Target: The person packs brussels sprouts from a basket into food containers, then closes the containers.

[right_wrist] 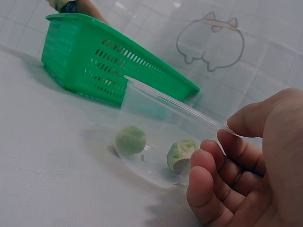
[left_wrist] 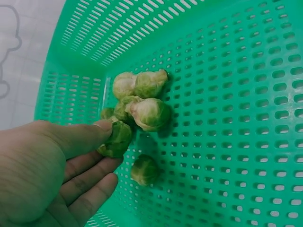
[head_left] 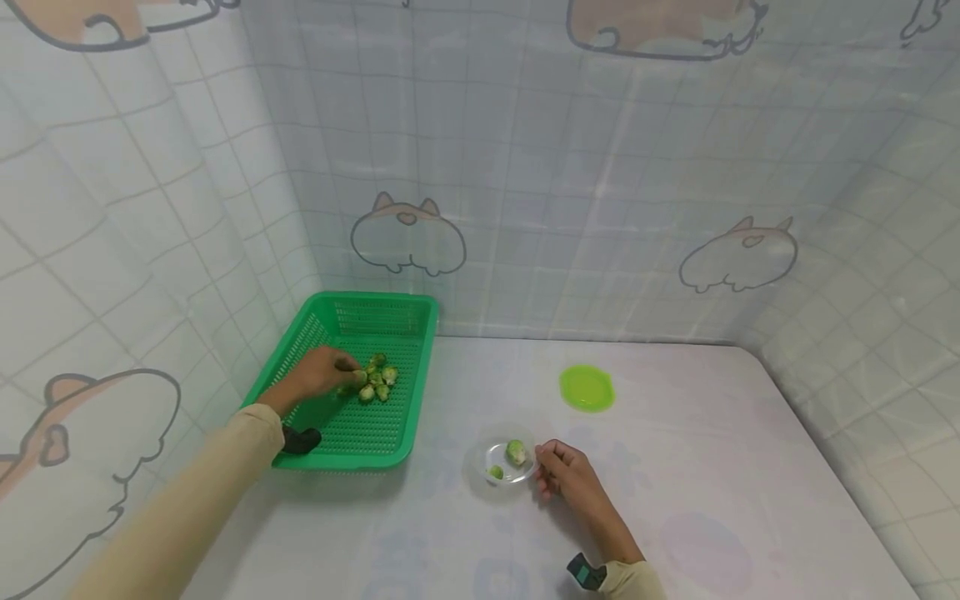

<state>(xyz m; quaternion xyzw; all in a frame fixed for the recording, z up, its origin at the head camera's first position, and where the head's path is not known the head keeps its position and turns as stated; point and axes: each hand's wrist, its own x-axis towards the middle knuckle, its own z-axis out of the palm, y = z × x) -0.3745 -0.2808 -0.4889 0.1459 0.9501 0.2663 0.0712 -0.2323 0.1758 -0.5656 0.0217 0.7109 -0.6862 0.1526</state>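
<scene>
My left hand [head_left: 322, 372] reaches into the green plastic basket [head_left: 411, 417]. Its thumb and fingers pinch a Brussels sprout [left_wrist: 117, 140], close beside several other sprouts [left_wrist: 150, 114] lying on the basket floor. On the table, my right hand [head_left: 567, 475] pinches the rim of a small clear plastic container [right_wrist: 163, 101] between thumb and forefinger. Two Brussels sprouts sit inside it: one sprout [right_wrist: 131, 140] by the far side and another sprout [right_wrist: 180, 156] near my fingertips, which partly cover it.
A bright green lid [head_left: 587, 388] lies flat on the table [head_left: 675, 450] behind the container. The basket stands at the left, near the tile-patterned wall covering [head_left: 525, 208] that encloses the table. A dark band [head_left: 300, 440] is at my left wrist, over the basket's near rim.
</scene>
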